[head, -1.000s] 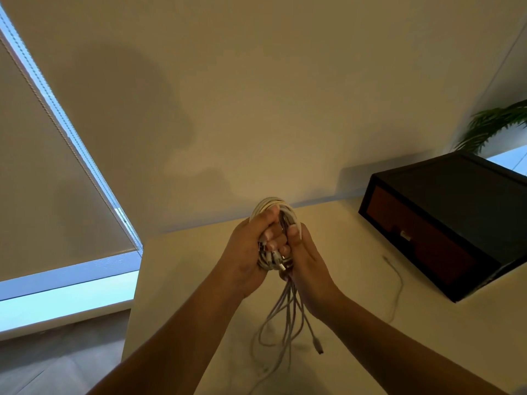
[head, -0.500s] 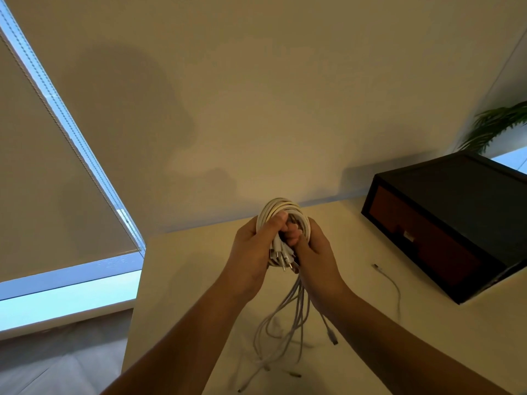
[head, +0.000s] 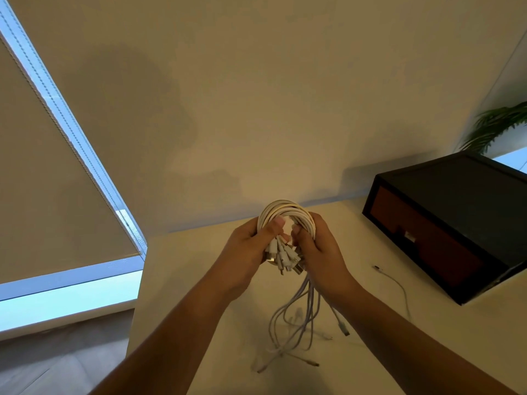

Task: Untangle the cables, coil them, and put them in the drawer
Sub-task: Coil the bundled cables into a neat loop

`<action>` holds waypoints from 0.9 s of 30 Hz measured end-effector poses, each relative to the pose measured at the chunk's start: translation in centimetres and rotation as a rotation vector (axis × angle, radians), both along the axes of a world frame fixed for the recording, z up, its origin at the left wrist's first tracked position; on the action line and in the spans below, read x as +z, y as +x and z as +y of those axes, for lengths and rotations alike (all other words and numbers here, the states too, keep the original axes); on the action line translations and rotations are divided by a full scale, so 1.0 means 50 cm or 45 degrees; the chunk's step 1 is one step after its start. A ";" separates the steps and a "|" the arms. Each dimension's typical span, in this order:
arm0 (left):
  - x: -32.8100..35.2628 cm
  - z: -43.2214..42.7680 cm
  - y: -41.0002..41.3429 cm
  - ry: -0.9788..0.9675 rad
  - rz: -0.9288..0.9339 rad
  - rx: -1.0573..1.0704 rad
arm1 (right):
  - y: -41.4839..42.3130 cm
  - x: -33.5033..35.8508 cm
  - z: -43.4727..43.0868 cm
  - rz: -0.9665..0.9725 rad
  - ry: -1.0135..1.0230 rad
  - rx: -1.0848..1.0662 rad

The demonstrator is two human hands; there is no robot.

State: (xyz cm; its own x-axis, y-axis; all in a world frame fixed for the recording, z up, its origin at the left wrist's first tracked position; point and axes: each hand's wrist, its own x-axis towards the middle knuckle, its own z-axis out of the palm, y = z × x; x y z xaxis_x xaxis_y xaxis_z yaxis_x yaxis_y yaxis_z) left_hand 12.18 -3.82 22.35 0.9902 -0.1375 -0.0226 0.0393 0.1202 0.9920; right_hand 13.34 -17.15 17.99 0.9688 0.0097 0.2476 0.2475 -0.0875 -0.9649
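I hold the cable bundle up over the pale table; my left hand and right hand both curl round it, thumbs pressed into the coil; the loop stands upright, smooth white cord, plugs bunched beneath, loose tails trailing down to the tabletop; the drawer, brown front in a dark box, seemingly closed, lies rightward, nearer my right hand; a stray cable lies between.
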 end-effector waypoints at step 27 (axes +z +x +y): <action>-0.026 0.043 0.029 0.669 0.313 -0.574 | 0.018 0.089 -0.062 -0.100 -1.319 0.691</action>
State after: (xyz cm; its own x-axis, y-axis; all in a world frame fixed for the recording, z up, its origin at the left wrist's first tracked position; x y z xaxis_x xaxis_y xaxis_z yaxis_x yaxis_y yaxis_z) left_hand 13.62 -1.65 21.03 0.7980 -0.4397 -0.4120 0.2018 -0.4493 0.8703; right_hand 14.24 -20.27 22.43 0.7582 0.6491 -0.0620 0.5496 -0.6873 -0.4750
